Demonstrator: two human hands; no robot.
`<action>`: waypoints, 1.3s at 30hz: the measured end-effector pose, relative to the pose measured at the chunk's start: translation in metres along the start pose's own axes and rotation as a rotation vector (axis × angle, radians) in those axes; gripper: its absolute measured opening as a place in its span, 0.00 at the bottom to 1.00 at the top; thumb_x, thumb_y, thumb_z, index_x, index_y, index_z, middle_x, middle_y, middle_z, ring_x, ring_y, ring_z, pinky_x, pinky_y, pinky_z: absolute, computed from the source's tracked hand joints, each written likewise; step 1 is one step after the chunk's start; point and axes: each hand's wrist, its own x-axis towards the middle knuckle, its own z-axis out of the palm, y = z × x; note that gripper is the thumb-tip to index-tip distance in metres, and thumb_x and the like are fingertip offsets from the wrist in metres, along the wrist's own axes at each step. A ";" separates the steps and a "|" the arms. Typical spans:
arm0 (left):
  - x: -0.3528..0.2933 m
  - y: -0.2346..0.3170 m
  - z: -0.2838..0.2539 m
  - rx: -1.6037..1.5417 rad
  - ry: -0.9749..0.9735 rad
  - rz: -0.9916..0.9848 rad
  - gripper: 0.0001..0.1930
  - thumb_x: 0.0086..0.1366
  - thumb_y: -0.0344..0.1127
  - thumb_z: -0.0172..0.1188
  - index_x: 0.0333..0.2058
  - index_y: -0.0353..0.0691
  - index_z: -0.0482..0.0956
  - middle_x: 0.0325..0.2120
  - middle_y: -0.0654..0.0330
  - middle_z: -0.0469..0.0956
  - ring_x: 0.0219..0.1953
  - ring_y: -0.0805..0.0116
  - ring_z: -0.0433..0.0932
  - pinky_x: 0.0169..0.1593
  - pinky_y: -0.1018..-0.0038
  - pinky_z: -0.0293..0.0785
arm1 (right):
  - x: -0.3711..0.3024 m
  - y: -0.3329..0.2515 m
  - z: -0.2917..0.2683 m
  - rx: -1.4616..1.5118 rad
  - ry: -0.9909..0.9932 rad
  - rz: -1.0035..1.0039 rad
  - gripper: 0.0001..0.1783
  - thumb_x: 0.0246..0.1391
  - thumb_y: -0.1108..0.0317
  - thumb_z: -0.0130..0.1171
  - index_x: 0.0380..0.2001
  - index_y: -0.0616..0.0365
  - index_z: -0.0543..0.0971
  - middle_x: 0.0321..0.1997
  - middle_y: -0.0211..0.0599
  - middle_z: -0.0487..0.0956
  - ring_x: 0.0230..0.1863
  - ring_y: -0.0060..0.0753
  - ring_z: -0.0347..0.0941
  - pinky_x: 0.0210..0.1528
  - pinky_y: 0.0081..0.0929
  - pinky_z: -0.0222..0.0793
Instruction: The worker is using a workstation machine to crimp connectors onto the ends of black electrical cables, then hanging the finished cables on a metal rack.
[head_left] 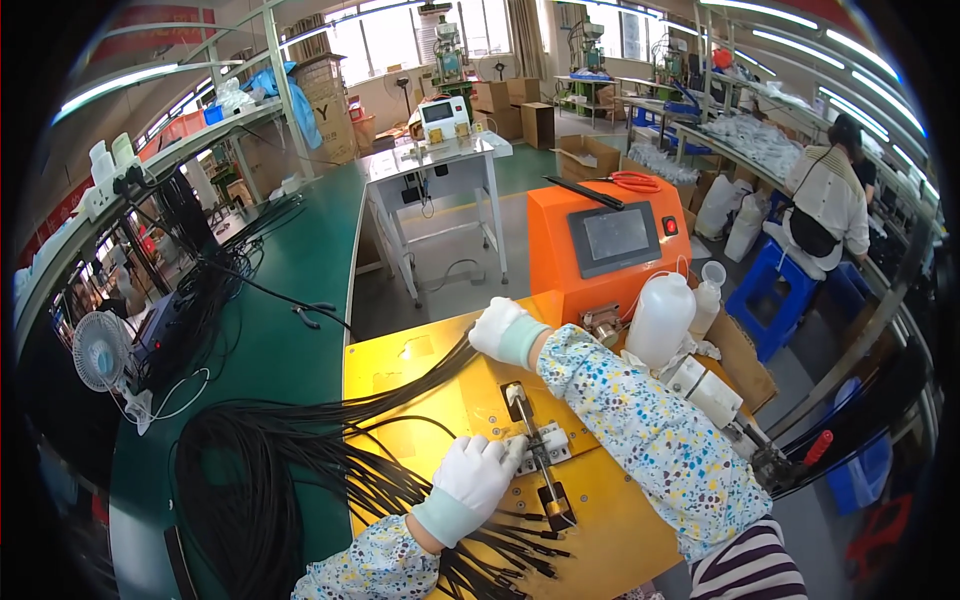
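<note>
My right hand (pixel 502 332), in a white glove, is closed at the far end of a bundle of black cables (pixel 425 380). My left hand (pixel 470 483), also gloved, is pinched beside a small metal clamping fixture (pixel 545 448) on the yellow worktop (pixel 610 500). A single black cable (pixel 408 418) runs into the left hand's fingers; its end is hidden there. Several cable ends with connectors (pixel 535 560) fan out below the fixture. The rest of the cables lie in a thick coil (pixel 235 470) to the left.
An orange machine (pixel 600 260) with a screen stands behind the worktop, black-handled tool and red pliers (pixel 635 181) on top. White plastic bottles (pixel 660 320) are at its right. On the green table (pixel 290 350) are dark pliers (pixel 318 316) and a small fan (pixel 103 352). A person (pixel 828 195) sits far right.
</note>
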 end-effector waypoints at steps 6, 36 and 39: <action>-0.005 -0.008 0.002 -0.086 0.008 -0.053 0.20 0.56 0.32 0.55 0.49 0.41 0.75 0.29 0.62 0.73 0.33 0.63 0.72 0.39 0.68 0.69 | -0.054 0.014 -0.049 0.104 0.648 0.039 0.07 0.45 0.68 0.55 0.30 0.51 0.78 0.26 0.29 0.76 0.33 0.31 0.75 0.35 0.26 0.68; 0.000 -0.001 -0.023 -0.915 0.080 -0.491 0.11 0.61 0.34 0.60 0.41 0.36 0.80 0.26 0.53 0.80 0.27 0.63 0.79 0.34 0.74 0.75 | -0.195 -0.061 -0.052 1.582 0.335 0.299 0.11 0.55 0.64 0.57 0.36 0.60 0.80 0.29 0.40 0.80 0.32 0.35 0.78 0.36 0.27 0.72; 0.001 0.001 -0.026 -1.017 -0.005 -0.565 0.10 0.63 0.34 0.58 0.40 0.36 0.80 0.27 0.52 0.81 0.28 0.65 0.80 0.34 0.75 0.75 | -0.195 -0.065 -0.049 1.688 0.240 0.344 0.10 0.56 0.67 0.56 0.37 0.61 0.80 0.28 0.39 0.79 0.31 0.31 0.77 0.35 0.26 0.72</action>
